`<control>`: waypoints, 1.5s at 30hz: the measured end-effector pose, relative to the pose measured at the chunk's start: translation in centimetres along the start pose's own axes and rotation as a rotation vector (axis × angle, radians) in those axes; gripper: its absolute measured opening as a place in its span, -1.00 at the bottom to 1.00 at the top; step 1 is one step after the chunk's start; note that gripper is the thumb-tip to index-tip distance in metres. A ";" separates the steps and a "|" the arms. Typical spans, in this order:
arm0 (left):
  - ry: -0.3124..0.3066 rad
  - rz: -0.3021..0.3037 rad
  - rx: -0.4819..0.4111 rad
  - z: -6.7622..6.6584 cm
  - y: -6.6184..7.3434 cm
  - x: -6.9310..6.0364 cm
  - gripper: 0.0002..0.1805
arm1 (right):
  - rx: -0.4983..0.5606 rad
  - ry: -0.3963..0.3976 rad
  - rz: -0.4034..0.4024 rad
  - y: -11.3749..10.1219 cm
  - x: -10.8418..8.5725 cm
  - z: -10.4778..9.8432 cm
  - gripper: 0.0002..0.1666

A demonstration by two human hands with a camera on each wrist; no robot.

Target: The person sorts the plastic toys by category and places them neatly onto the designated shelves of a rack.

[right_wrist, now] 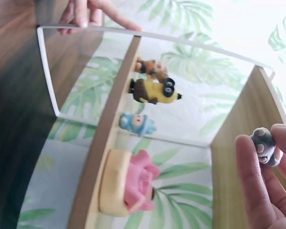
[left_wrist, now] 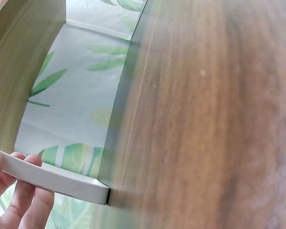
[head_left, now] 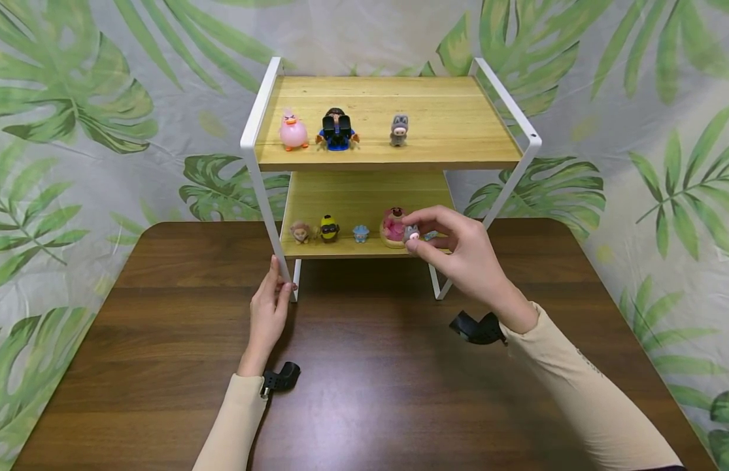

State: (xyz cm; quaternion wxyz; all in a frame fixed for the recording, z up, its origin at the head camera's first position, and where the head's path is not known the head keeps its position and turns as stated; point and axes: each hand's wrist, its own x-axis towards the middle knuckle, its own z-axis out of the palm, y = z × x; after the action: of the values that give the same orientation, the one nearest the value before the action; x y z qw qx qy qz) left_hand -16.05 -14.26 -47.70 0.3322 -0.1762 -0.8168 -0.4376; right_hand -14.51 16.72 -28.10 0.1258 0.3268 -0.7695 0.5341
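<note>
In the head view my right hand [head_left: 458, 245] pinches a small grey figurine [head_left: 411, 235] with a pale face between thumb and fingertips. It is in front of the lower shelf [head_left: 364, 186], beside a pink figure in a cream base [head_left: 393, 227]. The right wrist view shows the grey figurine [right_wrist: 264, 147] held apart from the shelf boards. My left hand [head_left: 269, 307] grips the white metal leg [head_left: 270, 216] at the shelf unit's left; in the left wrist view, fingers and thumb lie on opposite sides of this frame [left_wrist: 57, 181].
On the lower board stand a brownish figure [head_left: 300, 231], a yellow minion-like figure [head_left: 329, 229] and a light-blue figure [head_left: 361, 233]. The upper board [head_left: 370, 95] carries a pink bird [head_left: 293, 132], a blue-and-black figure [head_left: 337, 131] and another grey figurine [head_left: 399, 131]. Beneath is a brown table [head_left: 364, 392].
</note>
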 end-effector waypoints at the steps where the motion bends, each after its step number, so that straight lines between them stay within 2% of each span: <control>1: 0.000 -0.001 -0.001 0.0 0.0 0.0 0.01 | -0.003 0.004 -0.005 -0.1 0.1 -0.1 -0.70; 15: 0.004 0.000 -0.009 0.0 -0.1 -0.1 -0.01 | 0.006 0.080 -0.065 -1.1 1.1 -1.4 -0.65; 28: 0.005 -0.005 -0.009 -0.1 -0.1 -0.1 -0.01 | 0.015 0.096 -0.101 -1.9 1.7 -2.0 -0.65; 33: 0.003 -0.008 -0.009 -0.1 -0.1 -0.1 -0.01 | 0.034 0.112 -0.119 -2.3 1.9 -2.2 -0.66; 45: -0.005 -0.019 -0.014 0.0 -0.1 0.0 -0.02 | 0.002 0.177 -0.163 -2.8 2.9 -3.3 -0.71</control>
State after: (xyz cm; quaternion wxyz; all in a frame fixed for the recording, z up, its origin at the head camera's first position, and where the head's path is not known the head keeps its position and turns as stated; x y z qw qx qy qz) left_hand -16.05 -14.32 -47.75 0.3247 -0.1718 -0.8161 -0.4462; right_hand -15.37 18.01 -23.16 0.2359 0.3399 -0.7257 0.5498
